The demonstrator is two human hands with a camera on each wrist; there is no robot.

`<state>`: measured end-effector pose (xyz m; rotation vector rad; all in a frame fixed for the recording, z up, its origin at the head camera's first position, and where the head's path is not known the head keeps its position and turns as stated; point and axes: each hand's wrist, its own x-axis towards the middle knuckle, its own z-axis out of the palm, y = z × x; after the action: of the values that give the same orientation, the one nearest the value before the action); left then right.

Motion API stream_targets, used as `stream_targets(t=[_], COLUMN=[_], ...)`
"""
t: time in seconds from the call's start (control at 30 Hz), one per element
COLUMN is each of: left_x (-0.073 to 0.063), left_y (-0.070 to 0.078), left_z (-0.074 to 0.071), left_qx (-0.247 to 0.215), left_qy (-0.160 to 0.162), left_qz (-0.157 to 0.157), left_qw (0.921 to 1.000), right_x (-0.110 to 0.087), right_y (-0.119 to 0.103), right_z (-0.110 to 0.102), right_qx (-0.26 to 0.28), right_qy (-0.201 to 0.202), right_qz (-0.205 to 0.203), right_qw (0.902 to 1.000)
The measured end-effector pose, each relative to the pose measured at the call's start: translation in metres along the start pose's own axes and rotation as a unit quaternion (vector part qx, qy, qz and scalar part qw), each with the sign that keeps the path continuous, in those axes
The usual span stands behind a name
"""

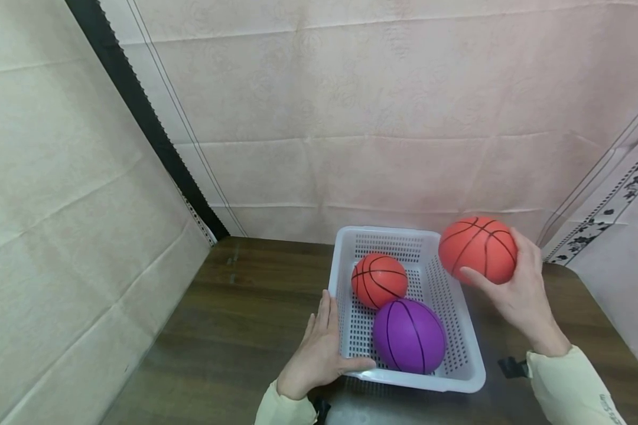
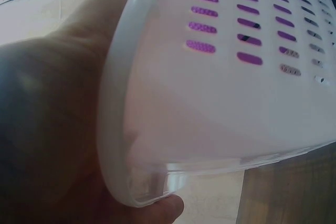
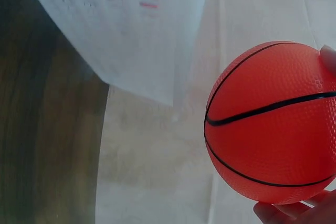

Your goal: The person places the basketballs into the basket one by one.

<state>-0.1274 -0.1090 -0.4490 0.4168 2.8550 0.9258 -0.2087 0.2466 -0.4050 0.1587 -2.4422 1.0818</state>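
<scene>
My right hand [image 1: 523, 298] grips a red toy basketball [image 1: 478, 249] at the far right corner of a white plastic basket [image 1: 459, 295]. Thumb and fingers spread round the ball, which overlaps the basket's right rim in the head view. The right wrist view shows this held ball [image 3: 270, 124] beside the basket wall [image 3: 142, 61]. My left hand [image 1: 319, 351] rests on the basket's near left corner, fingers straight along the left side and thumb over the front rim. Inside the basket, a smaller red basketball [image 1: 378, 280] lies behind a purple basketball [image 1: 409, 336].
The basket stands on a dark brown wooden table [image 1: 234, 330]. Pale cloth hangs behind it [image 1: 377, 118], with more cloth at the left [image 1: 74, 236] and right. A black strip [image 1: 154, 130] runs down the left corner.
</scene>
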Motion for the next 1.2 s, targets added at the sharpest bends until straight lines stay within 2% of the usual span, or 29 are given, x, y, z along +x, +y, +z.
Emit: stream_targets(t=[0.2,0.43,0.63,0.8,0.97,1.1,1.2], left_x=[0.0,0.001,0.002,0.002,0.002,0.001,-0.001], left_y=[-0.001,-0.001,0.0,0.001,0.002,0.0,-0.002], left_z=[0.0,0.001,0.0,-0.001,-0.002,-0.003,-0.005], left_qx=[0.0,-0.007,-0.008,-0.006,0.0,0.005,0.012], left_qy=[0.0,-0.002,-0.004,-0.007,-0.017,-0.008,-0.002], left_qz=[0.001,-0.001,0.001,-0.002,-0.01,-0.004,0.0], left_qw=[1.0,1.0,1.0,1.0,0.9998,0.9999,0.9999], right_x=[0.002,0.001,0.0,-0.003,-0.008,-0.009,-0.011], right_y=[-0.005,-0.008,-0.01,-0.003,0.005,0.007,0.008], right_z=[0.015,0.025,0.028,0.033,0.029,0.03,0.034], right_qx=[0.013,0.012,0.0,-0.038,-0.09,-0.08,-0.08], right_qy=[-0.043,-0.122,-0.143,-0.188,-0.192,-0.182,-0.188], right_qz=[-0.02,-0.057,-0.09,-0.065,-0.057,-0.079,-0.105], right_qw=[0.9988,0.9908,0.9857,0.9793,0.9756,0.9768,0.9733])
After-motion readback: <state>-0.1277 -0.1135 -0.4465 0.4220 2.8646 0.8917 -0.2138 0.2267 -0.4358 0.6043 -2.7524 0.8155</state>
